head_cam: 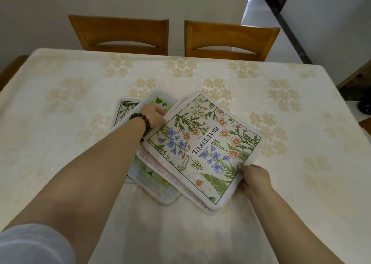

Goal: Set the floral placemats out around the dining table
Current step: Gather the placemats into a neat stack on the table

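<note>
Over tablecloth (80, 103), left hand (153, 117) and right hand (254, 178) grip top placemat (202, 149).

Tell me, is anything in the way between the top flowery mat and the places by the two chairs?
Nothing visible is. The left hand and right hand grip the top placemat, and the tablecloth between it and the two chairs carries nothing.

The person wears a loose sleeve (34, 245) of pale grey-white cloth on the left upper arm, and the forearm below it is bare. At the wrist of the left hand (154, 116) there is a bracelet (143, 123) of round, dark brown beads. The arm of the right hand (254, 178) is bare up to the picture's edge.
</note>
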Tool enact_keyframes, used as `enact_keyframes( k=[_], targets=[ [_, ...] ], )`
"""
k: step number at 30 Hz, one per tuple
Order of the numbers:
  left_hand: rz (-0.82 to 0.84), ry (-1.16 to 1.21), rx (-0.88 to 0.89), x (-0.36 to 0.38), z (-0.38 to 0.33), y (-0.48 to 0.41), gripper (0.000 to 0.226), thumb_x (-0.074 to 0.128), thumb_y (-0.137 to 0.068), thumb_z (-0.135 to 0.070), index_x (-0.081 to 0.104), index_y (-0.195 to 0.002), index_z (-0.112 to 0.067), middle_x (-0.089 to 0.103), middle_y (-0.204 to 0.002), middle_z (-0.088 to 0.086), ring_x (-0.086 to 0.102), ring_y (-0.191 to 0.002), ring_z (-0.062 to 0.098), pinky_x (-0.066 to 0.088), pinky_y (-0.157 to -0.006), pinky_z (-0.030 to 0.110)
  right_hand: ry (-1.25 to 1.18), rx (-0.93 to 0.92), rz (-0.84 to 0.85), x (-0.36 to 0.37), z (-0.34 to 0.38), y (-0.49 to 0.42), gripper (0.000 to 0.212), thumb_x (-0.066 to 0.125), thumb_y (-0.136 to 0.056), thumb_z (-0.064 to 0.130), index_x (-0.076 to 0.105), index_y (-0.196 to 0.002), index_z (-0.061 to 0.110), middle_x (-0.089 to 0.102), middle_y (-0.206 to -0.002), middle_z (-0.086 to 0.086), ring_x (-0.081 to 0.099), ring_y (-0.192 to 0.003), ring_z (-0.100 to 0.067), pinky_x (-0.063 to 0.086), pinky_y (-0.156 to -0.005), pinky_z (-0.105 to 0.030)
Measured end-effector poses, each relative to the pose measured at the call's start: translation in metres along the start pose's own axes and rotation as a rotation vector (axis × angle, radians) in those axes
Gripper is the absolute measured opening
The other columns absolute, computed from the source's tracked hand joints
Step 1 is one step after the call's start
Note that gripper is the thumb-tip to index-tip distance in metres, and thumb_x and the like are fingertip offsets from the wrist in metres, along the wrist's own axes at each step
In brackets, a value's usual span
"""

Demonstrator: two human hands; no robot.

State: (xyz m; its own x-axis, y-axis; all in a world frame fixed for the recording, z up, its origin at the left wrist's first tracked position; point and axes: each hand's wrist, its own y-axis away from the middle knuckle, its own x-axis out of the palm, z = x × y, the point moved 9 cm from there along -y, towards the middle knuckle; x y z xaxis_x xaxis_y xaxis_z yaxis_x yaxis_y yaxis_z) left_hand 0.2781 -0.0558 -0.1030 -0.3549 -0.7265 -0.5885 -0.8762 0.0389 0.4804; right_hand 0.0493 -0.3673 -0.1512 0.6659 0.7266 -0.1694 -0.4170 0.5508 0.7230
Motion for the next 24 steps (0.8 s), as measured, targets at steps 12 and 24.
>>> enact_keyframes(
  k=[12,24],
  targets=[
    [-0.07,0.18,-0.041,-0.041,0.027,0.02,0.036,0.068,-0.077,-0.002,0.062,-0.1,-0.028,0.059,-0.102,0.001,0.064,-0.072,0.013,0.049,-0.046,0.021,0.017,-0.116,0.109,0.04,0.02,0.021,0.026,0.053,-0.086,-0.005,0.07,-0.08,0.015,0.071,-0.08,-0.009,0.066,-0.07,-0.028,0.056,-0.063,-0.033],
    [-0.214,0.164,-0.091,-0.102,0.088,0.033,0.039,0.069,-0.079,-0.004,0.064,-0.116,-0.017,0.065,-0.111,0.005,0.062,-0.086,0.016,0.049,-0.064,0.024,0.064,-0.12,0.212,0.105,-0.005,0.057,0.031,0.051,-0.081,-0.009,0.06,-0.09,0.02,0.07,-0.09,-0.01,0.07,-0.08,-0.028,0.06,-0.068,-0.039]
  ],
)
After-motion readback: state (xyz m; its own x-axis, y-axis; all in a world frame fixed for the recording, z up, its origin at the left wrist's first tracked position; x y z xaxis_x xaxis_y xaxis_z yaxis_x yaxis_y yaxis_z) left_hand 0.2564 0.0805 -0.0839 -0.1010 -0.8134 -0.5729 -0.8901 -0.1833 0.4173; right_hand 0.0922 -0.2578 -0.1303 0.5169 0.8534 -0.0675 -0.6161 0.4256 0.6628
